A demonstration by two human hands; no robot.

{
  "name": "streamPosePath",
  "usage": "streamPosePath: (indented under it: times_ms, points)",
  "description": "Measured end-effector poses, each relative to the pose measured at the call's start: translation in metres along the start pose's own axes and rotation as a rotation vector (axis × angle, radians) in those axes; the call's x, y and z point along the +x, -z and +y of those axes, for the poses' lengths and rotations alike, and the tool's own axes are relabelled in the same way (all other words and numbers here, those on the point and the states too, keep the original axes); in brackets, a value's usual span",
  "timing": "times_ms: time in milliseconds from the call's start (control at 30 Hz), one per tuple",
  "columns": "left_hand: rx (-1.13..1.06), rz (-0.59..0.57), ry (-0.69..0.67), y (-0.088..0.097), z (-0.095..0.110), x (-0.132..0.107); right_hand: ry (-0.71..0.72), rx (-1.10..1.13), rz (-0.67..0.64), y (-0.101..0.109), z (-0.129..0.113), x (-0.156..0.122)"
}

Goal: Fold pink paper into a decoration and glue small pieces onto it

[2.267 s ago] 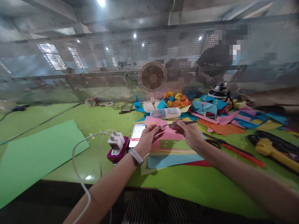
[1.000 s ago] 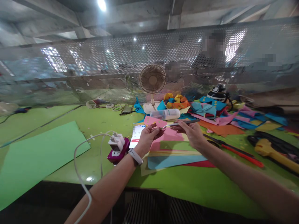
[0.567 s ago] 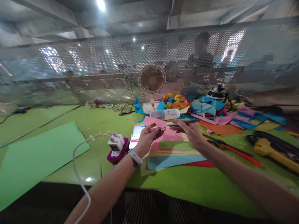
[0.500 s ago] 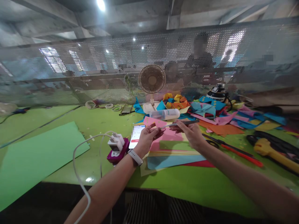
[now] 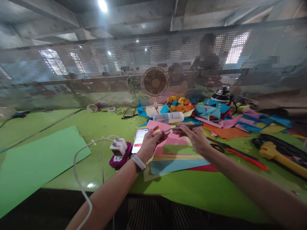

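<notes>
Paper, a large pale green sheet [image 5: 43,166], covers the left side of the surface [image 5: 203,188]. Next comes a purple power block [image 5: 115,164] bearing white chargers [image 5: 119,145], then a lit phone [image 5: 139,142] just beside the left hand [image 5: 152,139]. That hand's grip is drawn together, thumb against fingers; anything pinched there is too small to tell. From those fingertips a slim tool [image 5: 194,125] runs rightward, pale at the tip, dark at the handle, and the right hand [image 5: 195,137] has its grip clamped on it. The tool hangs above overlapping coloured sheets [image 5: 177,164], with a bottle [image 5: 168,117] lying behind. Farther right are folded paper pieces [image 5: 208,111], a red-handled tool [image 5: 247,158] and a yellow-handled tool [image 5: 280,155].

The step in hand seems to be fine work at the left fingertips with the tool's point. The next move would call for a still left pinch and small, controlled shifts of the right fingers.
</notes>
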State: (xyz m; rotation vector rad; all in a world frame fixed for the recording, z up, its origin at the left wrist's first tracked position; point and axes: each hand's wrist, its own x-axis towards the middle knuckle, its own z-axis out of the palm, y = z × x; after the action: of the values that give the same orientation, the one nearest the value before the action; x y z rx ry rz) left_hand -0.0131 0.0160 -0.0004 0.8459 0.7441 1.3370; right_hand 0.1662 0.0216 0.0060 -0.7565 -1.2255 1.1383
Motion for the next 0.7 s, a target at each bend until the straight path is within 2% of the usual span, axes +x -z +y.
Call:
streamPosePath:
  times_ms: [267, 500, 700]
  points:
    - [0.031, -0.021, -0.014, -0.002, -0.001, -0.002, -0.050, 0.035, 0.043, 0.003, 0.000, 0.004]
    - [0.034, -0.065, 0.011, -0.002, -0.002, -0.004, -0.015, 0.068, 0.096, 0.002, -0.009, 0.004]
    - [0.076, -0.063, 0.019, -0.004, -0.001, -0.006, -0.005, 0.050, 0.082, 0.000, -0.008, 0.003]
